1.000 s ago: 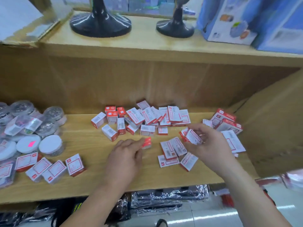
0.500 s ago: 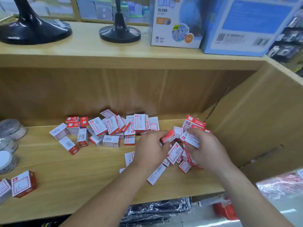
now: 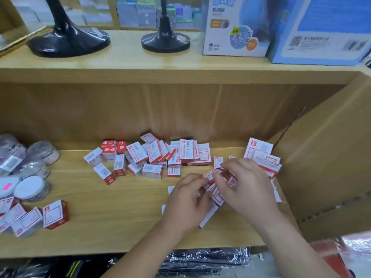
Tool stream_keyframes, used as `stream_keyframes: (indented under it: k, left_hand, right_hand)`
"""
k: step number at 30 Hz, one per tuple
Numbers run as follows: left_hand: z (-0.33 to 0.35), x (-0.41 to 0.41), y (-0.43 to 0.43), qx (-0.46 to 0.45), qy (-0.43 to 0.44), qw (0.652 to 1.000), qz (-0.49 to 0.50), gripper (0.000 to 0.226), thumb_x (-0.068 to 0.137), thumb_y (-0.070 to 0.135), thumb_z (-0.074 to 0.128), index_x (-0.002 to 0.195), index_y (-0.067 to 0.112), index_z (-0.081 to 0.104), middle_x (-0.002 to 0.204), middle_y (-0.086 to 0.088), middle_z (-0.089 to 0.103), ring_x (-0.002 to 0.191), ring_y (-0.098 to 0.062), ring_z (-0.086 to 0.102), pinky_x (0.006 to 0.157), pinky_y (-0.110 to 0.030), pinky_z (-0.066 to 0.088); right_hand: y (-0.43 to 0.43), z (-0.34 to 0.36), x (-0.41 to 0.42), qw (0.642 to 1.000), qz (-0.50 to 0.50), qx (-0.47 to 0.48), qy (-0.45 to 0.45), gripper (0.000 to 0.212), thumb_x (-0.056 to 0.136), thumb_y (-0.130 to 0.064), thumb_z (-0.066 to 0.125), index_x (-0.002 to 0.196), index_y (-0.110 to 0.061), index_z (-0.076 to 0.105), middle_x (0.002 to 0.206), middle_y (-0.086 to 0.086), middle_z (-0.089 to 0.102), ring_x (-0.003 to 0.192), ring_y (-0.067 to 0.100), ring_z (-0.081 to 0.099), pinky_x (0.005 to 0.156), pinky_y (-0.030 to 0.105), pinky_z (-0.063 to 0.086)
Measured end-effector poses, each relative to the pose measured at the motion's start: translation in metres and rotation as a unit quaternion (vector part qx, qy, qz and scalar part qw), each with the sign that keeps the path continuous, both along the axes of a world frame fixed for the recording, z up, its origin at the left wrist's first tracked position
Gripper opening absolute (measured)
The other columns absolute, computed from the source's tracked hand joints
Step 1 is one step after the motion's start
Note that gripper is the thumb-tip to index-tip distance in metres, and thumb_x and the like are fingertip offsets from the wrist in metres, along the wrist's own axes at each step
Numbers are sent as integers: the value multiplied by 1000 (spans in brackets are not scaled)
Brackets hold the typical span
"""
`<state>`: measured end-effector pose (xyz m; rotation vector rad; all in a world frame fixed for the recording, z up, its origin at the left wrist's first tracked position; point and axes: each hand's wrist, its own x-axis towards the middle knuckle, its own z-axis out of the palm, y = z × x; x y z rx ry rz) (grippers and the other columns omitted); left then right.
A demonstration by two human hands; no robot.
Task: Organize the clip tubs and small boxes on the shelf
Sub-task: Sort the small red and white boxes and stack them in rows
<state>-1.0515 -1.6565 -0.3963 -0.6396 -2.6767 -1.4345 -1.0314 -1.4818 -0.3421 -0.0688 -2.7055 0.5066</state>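
Two hands meet at the right end of the wooden shelf (image 3: 104, 227), right over a little clump of small boxes (image 3: 217, 198) that are red and white. The left hand (image 3: 186, 201) has its fingers curled, and its grip is closed on one or two of these boxes at the fingertips. The right hand (image 3: 248, 187) is just beside it, almost touching, and its grip is closed on more of the same boxes. I cannot tell how many each hand holds, as the picture is blurry there. More of these boxes lie in a messy heap (image 3: 156, 155) near the back of the shelf, some flat and some on their sides. A few bigger boxes (image 3: 259, 147) lean by the cardboard wall (image 3: 325, 157) at the right. Far to the left sit the round clip tubs (image 3: 40, 152), close together, one with a white lid (image 3: 30, 187). In front of them stands a short row of boxes (image 3: 54, 214) near the shelf edge. On the top shelf (image 3: 124, 57) stand two black stands (image 3: 68, 40), a globe box (image 3: 234, 27) and a blue box (image 3: 321, 31).
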Motion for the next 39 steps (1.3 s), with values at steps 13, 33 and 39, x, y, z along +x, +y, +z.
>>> stream_keyframes:
  k: [13, 33, 39]
  left_hand:
    - [3, -5, -185, 65, 85, 981, 160, 21, 89, 21, 65, 105, 18, 78, 118, 8, 68, 110, -11, 68, 90, -35, 57]
    - [10, -83, -288, -229, -11, 972, 46, 62, 75, 62, 66, 123, 22, 64, 148, -1, 41, 128, -24, 48, 98, -37, 49]
    - [8, -52, -290, -218, 47, 971, 89, 38, 82, 51, 71, 107, 28, 53, 112, 8, 55, 98, -16, 56, 67, -29, 38]
  right_hand:
    - [-169, -18, -34, 970, 189, -145, 41, 27, 99, -41, 55, 87, -24, 73, 87, -14, 67, 87, 14, 63, 77, 39, 53]
    - [-270, -35, -77, 976, 163, 53, -134, 28, 89, -39, 54, 111, -30, 68, 122, -4, 55, 108, 25, 60, 77, 36, 56]
    - [-261, -43, -55, 986, 139, -25, -84, 9, 80, -28, 77, 88, -30, 76, 99, -9, 60, 78, 19, 70, 59, 39, 57]
